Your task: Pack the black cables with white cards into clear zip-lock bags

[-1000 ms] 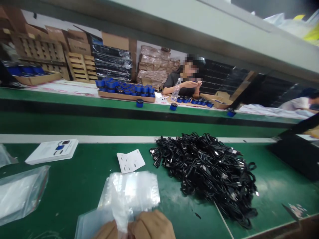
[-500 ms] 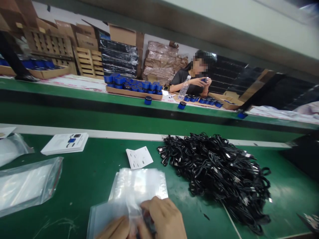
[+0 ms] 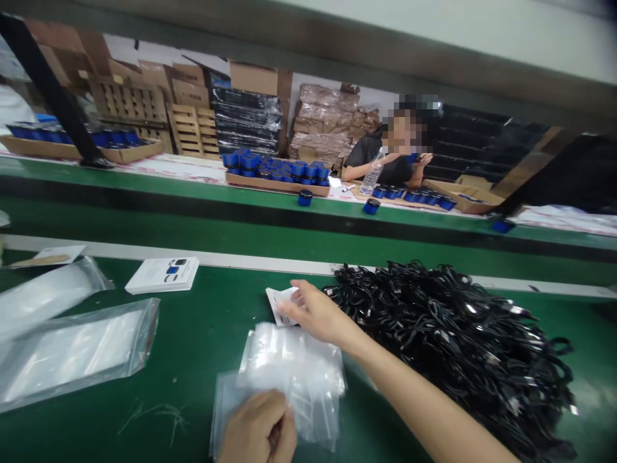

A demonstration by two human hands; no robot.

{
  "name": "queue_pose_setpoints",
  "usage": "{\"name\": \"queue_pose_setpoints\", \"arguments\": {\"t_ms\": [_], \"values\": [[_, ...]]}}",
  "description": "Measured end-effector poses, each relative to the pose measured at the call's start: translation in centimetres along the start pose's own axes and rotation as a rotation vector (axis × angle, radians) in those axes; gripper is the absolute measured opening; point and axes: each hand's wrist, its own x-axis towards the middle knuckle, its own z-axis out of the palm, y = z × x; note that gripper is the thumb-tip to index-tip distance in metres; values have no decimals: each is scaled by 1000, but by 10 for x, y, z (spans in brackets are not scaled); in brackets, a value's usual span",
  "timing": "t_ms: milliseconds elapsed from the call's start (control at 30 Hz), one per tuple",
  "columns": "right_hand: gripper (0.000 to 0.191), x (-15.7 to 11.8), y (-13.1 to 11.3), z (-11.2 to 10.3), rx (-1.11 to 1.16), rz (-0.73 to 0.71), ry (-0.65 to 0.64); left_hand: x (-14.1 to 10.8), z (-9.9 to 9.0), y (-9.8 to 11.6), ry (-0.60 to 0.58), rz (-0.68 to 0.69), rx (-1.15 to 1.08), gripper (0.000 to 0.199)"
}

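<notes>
My right hand (image 3: 315, 314) reaches forward over the bench, its thumb and fingers around the right side of a small folded white leaflet (image 3: 276, 303), hiding part of it. Below lies a stack of clear plastic bags (image 3: 270, 344). My left hand (image 3: 260, 427) is closed near the bottom of the view, pinching a clear plastic bag (image 3: 315, 418) that lies over the stack. What is inside that bag, if anything, cannot be made out. To the right of my right hand spreads a large heap of black USB cables (image 3: 448, 341).
On the left lie a stack of printed leaflets (image 3: 161, 275) and larger clear bags (image 3: 81, 354). Beyond a green ledge, a person (image 3: 373, 157) handles a blue item beside a water bottle (image 3: 373, 172) and a carton of blue-and-black containers (image 3: 277, 183). A beam (image 3: 308, 77) crosses overhead.
My right hand has left the bags beside my left hand and moved forward to the folded leaflet. My left hand stays at the bags. The view has shifted slightly left.
</notes>
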Motion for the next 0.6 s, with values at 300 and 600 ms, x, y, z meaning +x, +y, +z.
{"name": "queue_pose_setpoints", "arguments": {"t_ms": [300,600], "values": [[79,43,8,4,141,174,-185,2,3,2,8,-31,-78,31],[22,36,20,-5,337,273,-162,1,-3,7,22,-247,-356,39]]}}
